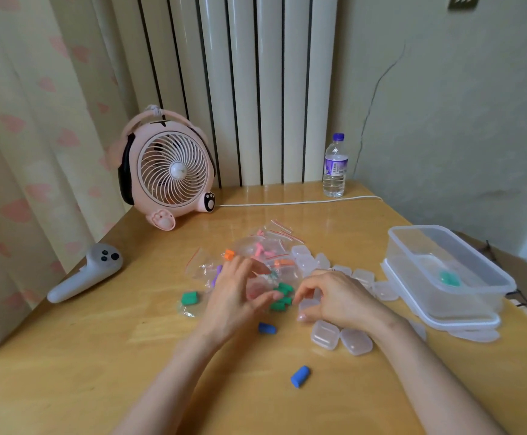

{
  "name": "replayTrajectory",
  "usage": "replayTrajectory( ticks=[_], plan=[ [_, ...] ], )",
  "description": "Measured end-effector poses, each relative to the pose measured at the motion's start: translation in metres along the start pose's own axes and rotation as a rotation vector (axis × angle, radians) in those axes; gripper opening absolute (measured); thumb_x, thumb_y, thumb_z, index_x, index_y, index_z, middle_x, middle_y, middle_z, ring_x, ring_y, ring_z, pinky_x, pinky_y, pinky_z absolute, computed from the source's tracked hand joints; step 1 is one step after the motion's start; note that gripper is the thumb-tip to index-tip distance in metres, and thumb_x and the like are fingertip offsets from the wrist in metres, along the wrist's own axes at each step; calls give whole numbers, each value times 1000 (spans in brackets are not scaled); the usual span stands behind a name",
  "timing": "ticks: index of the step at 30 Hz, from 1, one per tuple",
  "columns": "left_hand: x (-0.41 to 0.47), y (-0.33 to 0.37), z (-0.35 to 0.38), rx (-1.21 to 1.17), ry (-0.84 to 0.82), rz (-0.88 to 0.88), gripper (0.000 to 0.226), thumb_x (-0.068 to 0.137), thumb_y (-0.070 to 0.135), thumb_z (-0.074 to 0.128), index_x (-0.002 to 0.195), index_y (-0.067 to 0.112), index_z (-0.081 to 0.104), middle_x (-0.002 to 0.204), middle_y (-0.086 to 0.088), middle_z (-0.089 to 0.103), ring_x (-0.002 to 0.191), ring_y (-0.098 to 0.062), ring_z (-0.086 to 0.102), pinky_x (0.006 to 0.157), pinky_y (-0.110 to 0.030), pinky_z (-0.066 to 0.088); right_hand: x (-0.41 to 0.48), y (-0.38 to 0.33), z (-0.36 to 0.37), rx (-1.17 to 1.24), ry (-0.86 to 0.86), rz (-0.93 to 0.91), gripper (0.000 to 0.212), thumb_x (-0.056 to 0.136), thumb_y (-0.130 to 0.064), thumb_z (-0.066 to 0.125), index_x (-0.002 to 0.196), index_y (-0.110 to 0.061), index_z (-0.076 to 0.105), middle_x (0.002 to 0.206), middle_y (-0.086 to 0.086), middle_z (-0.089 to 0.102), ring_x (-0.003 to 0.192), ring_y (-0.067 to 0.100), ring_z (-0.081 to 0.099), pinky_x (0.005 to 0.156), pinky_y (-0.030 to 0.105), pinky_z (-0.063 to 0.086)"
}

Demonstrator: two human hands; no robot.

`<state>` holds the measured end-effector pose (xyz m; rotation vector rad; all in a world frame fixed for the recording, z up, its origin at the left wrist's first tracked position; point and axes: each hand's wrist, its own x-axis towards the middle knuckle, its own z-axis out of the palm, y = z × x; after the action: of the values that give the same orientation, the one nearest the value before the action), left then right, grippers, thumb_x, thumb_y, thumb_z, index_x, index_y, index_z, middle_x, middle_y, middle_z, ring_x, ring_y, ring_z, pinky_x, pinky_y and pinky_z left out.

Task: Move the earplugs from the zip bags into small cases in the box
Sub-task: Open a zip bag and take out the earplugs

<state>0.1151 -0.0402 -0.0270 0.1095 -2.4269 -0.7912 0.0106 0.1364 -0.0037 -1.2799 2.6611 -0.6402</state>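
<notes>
A heap of clear zip bags [265, 246] with pink, orange, purple and green earplugs lies mid-table. My left hand [235, 298] pinches one zip bag of green earplugs [282, 296] between thumb and fingers. My right hand [337, 298] curls its fingers round a small clear case [308, 304] just right of that bag. Two blue earplugs [267, 328] [299, 376] lie loose near me. Two closed small cases [325, 335] [356, 341] sit under my right wrist, and several more [306, 262] lie behind my hand. The clear box [413, 235] on the right holds a case with a green earplug [449, 277].
A pink desk fan [171, 171] stands at the back left, its white cable [299, 202] running right past a water bottle [335, 166]. A white handheld controller [86, 274] lies near the table's left edge. The box sits on its lid [463, 323].
</notes>
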Motion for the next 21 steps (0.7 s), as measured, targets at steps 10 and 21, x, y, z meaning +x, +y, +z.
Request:
replayTrajectory(
  ticks=[10, 21],
  plan=[
    [-7, 24, 5, -288, -59, -77, 44, 67, 31, 82, 95, 30, 48, 96, 14, 56, 74, 2, 48, 68, -11, 40, -1, -16, -1, 1038, 21, -33, 38, 73, -2, 76, 105, -9, 56, 94, 9, 59, 71, 16, 60, 67, 30, 55],
    [4, 9, -11, -346, 161, -185, 30, 73, 20, 78, 93, 29, 59, 91, 8, 63, 71, 1, 57, 61, -12, 45, 3, -17, 19, 668, 127, -77, 20, 70, -17, 80, 83, -24, 66, 81, -3, 62, 65, 9, 48, 67, 27, 43]
  ],
)
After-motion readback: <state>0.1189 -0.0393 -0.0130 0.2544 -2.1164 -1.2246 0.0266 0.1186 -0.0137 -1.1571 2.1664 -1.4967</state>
